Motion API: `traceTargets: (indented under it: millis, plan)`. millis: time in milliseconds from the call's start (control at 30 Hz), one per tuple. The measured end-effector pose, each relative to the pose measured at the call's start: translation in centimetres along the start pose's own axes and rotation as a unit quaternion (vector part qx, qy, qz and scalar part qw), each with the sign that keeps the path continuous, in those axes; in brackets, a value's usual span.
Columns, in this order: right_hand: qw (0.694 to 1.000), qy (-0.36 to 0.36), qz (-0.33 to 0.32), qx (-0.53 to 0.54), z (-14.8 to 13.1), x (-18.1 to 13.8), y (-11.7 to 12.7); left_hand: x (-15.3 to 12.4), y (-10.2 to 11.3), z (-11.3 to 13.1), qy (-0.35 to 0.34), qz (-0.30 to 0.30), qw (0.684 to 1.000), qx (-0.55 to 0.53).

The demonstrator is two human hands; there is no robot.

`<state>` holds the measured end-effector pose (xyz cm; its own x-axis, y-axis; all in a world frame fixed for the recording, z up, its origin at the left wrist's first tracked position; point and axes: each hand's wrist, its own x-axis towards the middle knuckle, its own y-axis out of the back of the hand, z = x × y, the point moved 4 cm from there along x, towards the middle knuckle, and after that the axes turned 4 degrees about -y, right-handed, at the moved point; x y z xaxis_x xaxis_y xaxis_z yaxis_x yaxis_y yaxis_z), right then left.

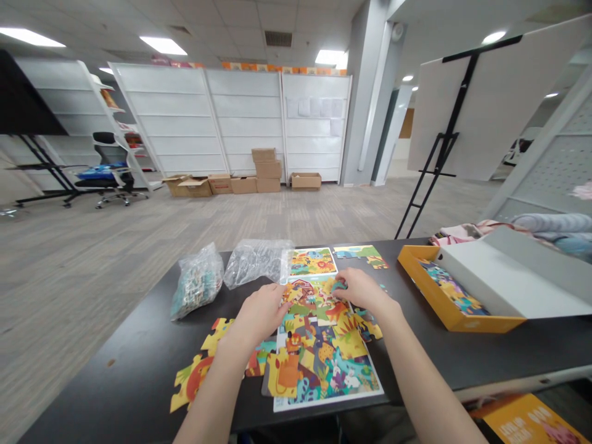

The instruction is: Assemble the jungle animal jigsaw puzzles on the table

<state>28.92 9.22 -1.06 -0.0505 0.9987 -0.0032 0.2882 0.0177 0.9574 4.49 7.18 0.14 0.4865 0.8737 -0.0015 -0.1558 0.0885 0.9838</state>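
The right hand (361, 288) is over the far right part of the puzzle board (361, 386), its fingers closed on a small teal piece (340, 285). The left hand (261, 311) is at the board's far left edge, thumb reaching over it; whether its fingers are apart or together cannot be told. The board lies on the near middle of the table (124, 376), covered with colourful pieces. Loose yellow pieces (185, 385) lie left of it, partly behind the left forearm. Farther left is a filled plastic bag (198, 285); an open yellow box (462, 322) stands on the right.
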Motion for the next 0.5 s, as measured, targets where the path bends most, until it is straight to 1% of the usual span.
traceTargets:
  millis: [133,267,400,500]
  plan:
    - [0.999,-0.013,0.010,0.040,0.5,0.1,-0.3,0.0,0.0,-0.1,0.003,0.001,1.000,-0.002]
    - [0.995,-0.002,0.038,0.095,1.2,0.5,-0.5,0.0,-0.1,-0.2,-0.002,0.012,1.000,-0.002]
    - [0.985,-0.011,0.064,0.160,1.9,0.6,-0.4,0.1,-0.1,-0.3,0.000,0.014,1.000,0.005]
    - [0.973,-0.015,0.058,0.222,2.2,0.5,0.0,0.0,0.3,-0.1,0.004,0.019,1.000,0.005]
